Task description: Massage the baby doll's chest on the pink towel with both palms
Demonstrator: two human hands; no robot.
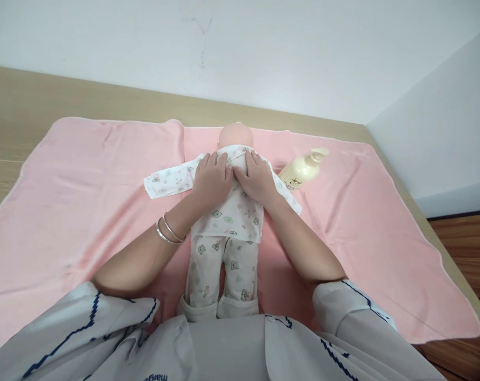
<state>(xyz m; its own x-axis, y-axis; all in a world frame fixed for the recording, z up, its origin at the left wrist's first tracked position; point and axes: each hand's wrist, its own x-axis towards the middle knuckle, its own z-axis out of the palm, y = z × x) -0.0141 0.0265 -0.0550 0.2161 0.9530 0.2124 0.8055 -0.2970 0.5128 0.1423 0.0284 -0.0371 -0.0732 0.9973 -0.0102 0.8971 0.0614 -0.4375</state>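
A bald baby doll (236,135) lies stretched out in the middle, head away from me, with no face showing. It wears a white printed shirt (228,222) and matching trousers (206,270). My left hand (212,180) rests flat on the upper left of the shirt, fingers extended. Beside it, my right hand (258,179) lies flat on the upper right, its thumb stretched toward the left hand. Both hands touch the cloth and grasp nothing. One shirt sleeve (171,180) spreads out to the left; the other is partly hidden behind my right hand and wrist.
A pale yellow pump bottle (302,170) lies tilted just right of the doll. Beneath everything, a pink blanket (354,238) with some folds covers much of the wooden table (85,95). White walls (283,58) stand behind and at the right.
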